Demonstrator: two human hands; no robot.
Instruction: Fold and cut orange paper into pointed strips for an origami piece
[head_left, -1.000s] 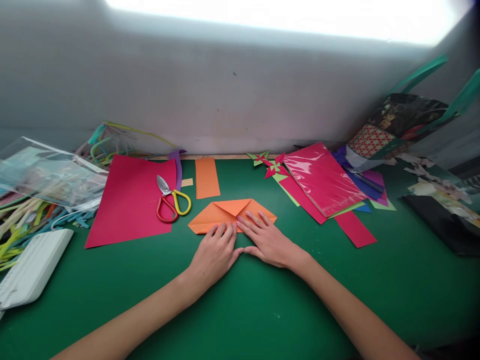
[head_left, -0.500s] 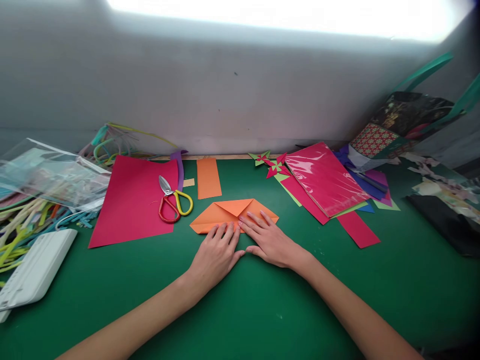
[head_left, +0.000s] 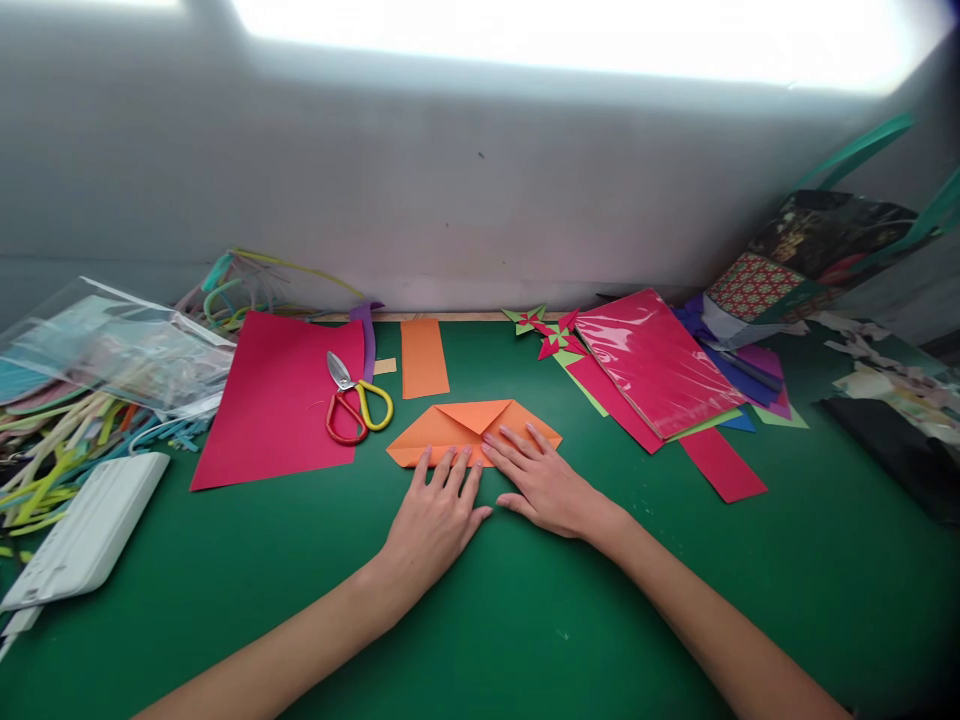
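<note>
A folded sheet of orange paper (head_left: 465, 420) lies flat on the green tabletop (head_left: 480, 610), its upper edge showing a downward-pointing triangular flap and its two sides slanting to points. My left hand (head_left: 442, 500) rests palm down with fingers spread, their tips on the lower edge of the paper. On the paper's lower right lies my right hand (head_left: 544, 485), flat, its fingers stretched out over the folded surface and covering part of it. The two thumbs point toward each other with a small gap between them.
Scissors (head_left: 351, 400) with red and yellow handles lie on a red sheet (head_left: 277, 400). Behind is an orange strip (head_left: 424, 358). Red-and-green folded stars (head_left: 555, 335) sit near a wrapped red paper pack (head_left: 660, 360). A white device (head_left: 90, 525) and colourful strips (head_left: 45, 460) are at left.
The view has shifted slightly, so everything sits a little further right. My left hand's fingers have slid down a little toward the paper's lower edge; my right hand stays on the paper.
</note>
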